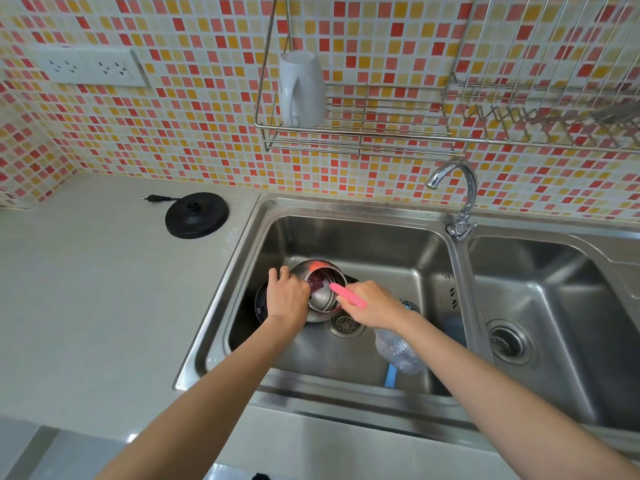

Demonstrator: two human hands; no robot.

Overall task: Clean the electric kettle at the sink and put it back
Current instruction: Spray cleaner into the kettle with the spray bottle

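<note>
The sink (381, 209) held the kettle (323, 301) tipped in its left basin, mouth facing upward. The left hand (285, 299), arm outstretched, curled its fingers over the kettle's steel wall. The right hand (372, 306) gripped a pink brush (348, 295), its head inside the mouth.

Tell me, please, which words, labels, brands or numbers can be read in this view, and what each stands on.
No text here can be read.
Dark marks on the right wall of the left sink basin: too small and blurred to read.
No lettering shows on the kettle base, wall sockets, white mug, electric kettle or pink brush.
</note>
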